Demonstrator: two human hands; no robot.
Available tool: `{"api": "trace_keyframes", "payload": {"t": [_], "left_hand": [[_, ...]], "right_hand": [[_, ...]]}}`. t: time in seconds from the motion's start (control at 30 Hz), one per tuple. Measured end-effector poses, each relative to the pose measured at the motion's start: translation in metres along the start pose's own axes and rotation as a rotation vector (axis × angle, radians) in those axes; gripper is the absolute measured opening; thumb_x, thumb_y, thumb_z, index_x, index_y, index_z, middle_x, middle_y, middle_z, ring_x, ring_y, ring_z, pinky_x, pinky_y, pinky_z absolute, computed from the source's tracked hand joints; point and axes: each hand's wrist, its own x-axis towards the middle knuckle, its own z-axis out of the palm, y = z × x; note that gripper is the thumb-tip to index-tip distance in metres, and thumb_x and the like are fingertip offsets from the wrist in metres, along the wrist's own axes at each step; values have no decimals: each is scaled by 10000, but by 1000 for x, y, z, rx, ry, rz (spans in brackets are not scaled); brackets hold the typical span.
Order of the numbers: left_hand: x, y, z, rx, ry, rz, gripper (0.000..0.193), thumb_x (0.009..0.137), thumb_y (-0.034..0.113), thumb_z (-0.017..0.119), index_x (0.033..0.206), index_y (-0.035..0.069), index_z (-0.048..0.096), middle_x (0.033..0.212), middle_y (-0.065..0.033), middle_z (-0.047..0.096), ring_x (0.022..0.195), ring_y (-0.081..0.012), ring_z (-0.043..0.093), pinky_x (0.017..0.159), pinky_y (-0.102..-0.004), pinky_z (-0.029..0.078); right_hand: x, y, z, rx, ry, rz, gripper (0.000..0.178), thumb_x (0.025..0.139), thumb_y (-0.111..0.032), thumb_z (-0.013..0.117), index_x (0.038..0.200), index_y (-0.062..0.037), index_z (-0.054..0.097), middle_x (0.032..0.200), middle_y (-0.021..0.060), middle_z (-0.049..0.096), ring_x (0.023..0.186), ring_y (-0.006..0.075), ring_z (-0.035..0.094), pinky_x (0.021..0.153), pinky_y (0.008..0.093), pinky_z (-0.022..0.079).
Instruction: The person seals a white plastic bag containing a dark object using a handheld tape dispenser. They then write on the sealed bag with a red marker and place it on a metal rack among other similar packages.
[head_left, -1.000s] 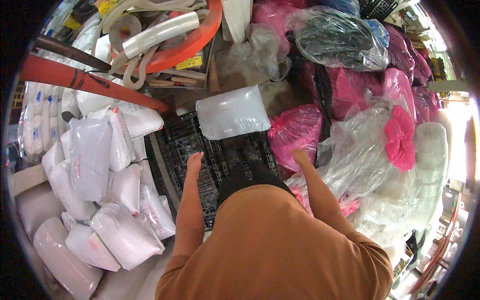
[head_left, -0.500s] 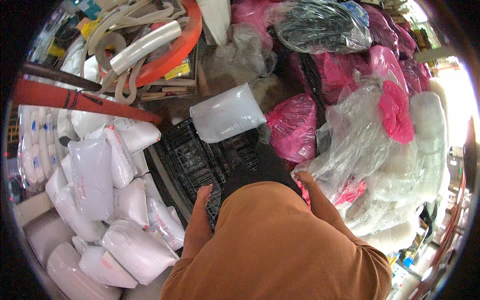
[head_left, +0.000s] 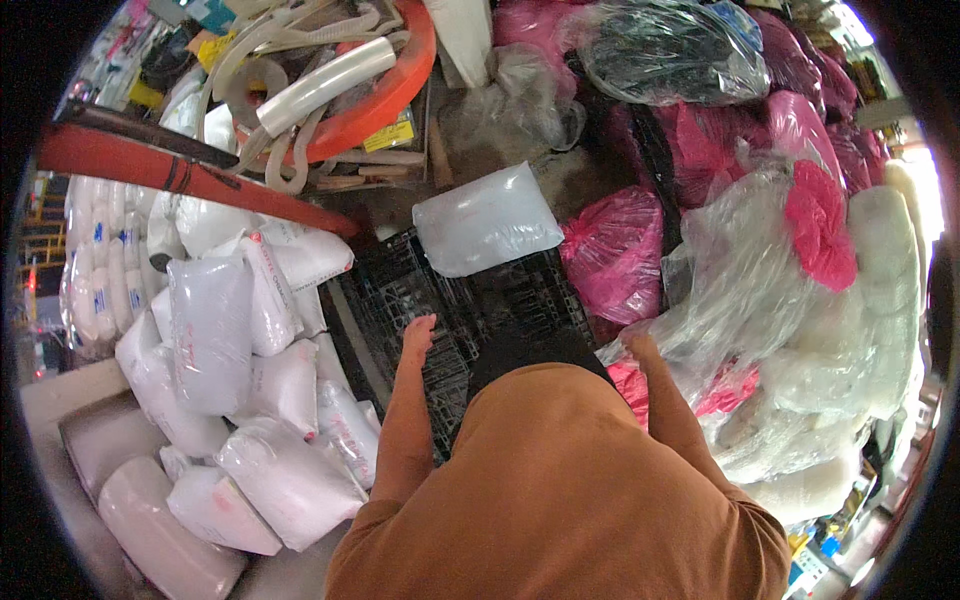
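Observation:
A plump white plastic sack [head_left: 487, 222] lies on a black slatted pallet [head_left: 385, 300], straight ahead of me. My left hand [head_left: 420, 335] is over the pallet's near part, its fingers loosely bent and apart with nothing in them. It is well short of the sack. At my right side, my right hand [head_left: 637, 345] is beside a heap of clear plastic sheeting [head_left: 720, 270]. Its fingers blend with the plastic, so I cannot tell whether they touch it. A knotted pink bag [head_left: 615, 255] rests just beyond that hand, to the right of the sack.
Filled white sacks [head_left: 290, 470] are piled on my left. A red bar [head_left: 200, 180] slants in above them. Far left, an orange ring [head_left: 400, 100] lies among pale hoses. More pink bags [head_left: 700, 140] and a wrapped black coil [head_left: 670, 50] stand at the far right.
The whole view has shifted right. My left hand has moved forward over the pallet, and my feet beside the sack are no longer visible. The sack still lies on the pallet.

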Motion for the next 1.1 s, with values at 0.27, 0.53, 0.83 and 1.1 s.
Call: {"api": "trace_keyframes", "payload": {"t": [0.27, 0.53, 0.83, 1.1], "left_hand": [[29, -115, -27, 191, -222, 14, 248, 924, 209, 732, 1083, 20, 707, 780, -64, 654, 618, -183, 591, 552, -352, 489], [-70, -23, 146, 862, -126, 527, 344, 844, 298, 830, 794, -2, 671, 698, -116, 637, 655, -261, 588, 652, -422, 473], [-159, -85, 345, 1105, -459, 955, 266, 752, 124, 750, 648, -1, 539, 611, -129, 546, 622, -218, 477, 611, -476, 417], [-142, -141, 456, 1820, -716, 1532, 251, 849, 186, 680, 817, -56, 740, 866, -272, 733, 739, -384, 730, 669, -505, 566]], "right_hand": [[-67, -94, -38, 1417, 310, 655, 429, 860, -209, 754, 1239, -13, 701, 923, 54, 724, 819, 173, 662, 707, 338, 525], [-333, -120, 140, 1237, 199, 1196, 263, 877, -168, 749, 1105, -38, 734, 834, 78, 715, 628, 132, 593, 515, 305, 463], [-594, -281, 462, 791, 30, 1372, 230, 871, -141, 688, 1086, -111, 764, 1052, 84, 754, 920, 270, 707, 784, 398, 575], [-494, -323, 484, 1442, 609, 1897, 181, 833, -52, 631, 961, -84, 754, 962, 114, 755, 809, 254, 727, 694, 395, 586]]}}
